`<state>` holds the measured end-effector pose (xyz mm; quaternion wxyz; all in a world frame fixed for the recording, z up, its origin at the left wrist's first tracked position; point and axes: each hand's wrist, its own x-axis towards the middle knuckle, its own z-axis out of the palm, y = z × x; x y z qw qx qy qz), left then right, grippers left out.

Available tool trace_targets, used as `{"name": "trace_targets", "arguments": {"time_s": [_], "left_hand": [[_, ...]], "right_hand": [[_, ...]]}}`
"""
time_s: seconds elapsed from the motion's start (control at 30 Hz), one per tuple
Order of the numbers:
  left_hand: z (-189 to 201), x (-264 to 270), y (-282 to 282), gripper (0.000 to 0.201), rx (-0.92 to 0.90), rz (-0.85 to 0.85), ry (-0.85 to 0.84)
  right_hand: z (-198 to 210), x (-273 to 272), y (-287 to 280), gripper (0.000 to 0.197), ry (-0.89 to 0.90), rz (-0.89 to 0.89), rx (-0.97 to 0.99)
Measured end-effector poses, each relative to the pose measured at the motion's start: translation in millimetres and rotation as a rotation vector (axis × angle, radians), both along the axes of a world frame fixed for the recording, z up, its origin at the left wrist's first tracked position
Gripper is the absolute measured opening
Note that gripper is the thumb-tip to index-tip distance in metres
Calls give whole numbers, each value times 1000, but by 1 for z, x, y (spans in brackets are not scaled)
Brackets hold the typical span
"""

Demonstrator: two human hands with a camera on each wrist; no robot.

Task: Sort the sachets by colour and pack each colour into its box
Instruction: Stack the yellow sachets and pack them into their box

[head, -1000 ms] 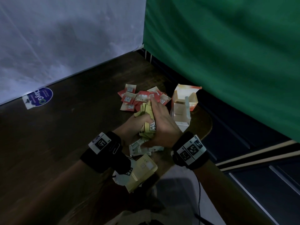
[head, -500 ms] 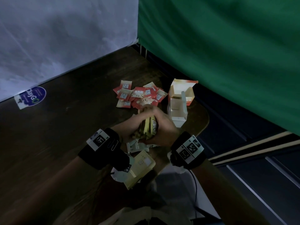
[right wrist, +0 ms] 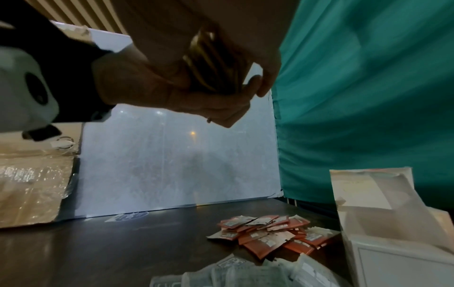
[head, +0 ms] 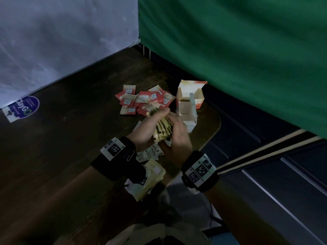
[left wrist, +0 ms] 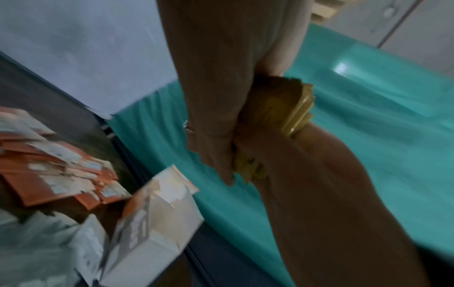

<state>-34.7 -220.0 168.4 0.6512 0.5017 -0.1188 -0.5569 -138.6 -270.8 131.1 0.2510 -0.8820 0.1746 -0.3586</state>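
Note:
A stack of yellow sachets (head: 163, 129) is held above the table between both hands. My left hand (head: 150, 126) cups it from the left, and my right hand (head: 178, 129) grips it from the right. In the right wrist view the fingers of both hands curl round the yellow stack (right wrist: 213, 64). Red sachets (head: 145, 101) lie in a loose pile just beyond. An open orange-and-white box (head: 188, 105) stands to their right. Pale white sachets (head: 150, 152) lie on the table under my hands. A yellow box (head: 153, 177) lies by my left wrist.
The dark wooden table (head: 70, 138) ends in a rounded corner (head: 216, 124) right of the open box. A white panel (head: 62, 41) and a green cloth (head: 230, 50) stand behind. A round blue sticker (head: 23, 107) is at far left.
The loose yellow sachets that were under my right hand on the table have been gathered into a tight stack between both hands and lifted a little.

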Motion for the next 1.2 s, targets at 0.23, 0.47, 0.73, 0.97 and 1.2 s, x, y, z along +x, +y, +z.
{"name": "trace_targets", "arguments": {"time_s": [0.23, 0.47, 0.73, 0.97, 1.2], "left_hand": [[4, -18, 2, 36, -23, -39, -134], [-51, -15, 43, 50, 206, -338, -819], [-76, -16, 91, 102, 558, -731, -1068], [-72, -1, 104, 53, 525, -487, -987], [-73, 13, 112, 73, 347, -313, -1580]], "right_hand": [[11, -8, 3, 43, -22, -88, 186], [0, -42, -16, 48, 205, -193, 485], [-26, -64, -3, 40, 414, -75, 763], [-33, -57, 9, 41, 326, -92, 820], [-58, -47, 38, 46, 305, 10, 783]]}}
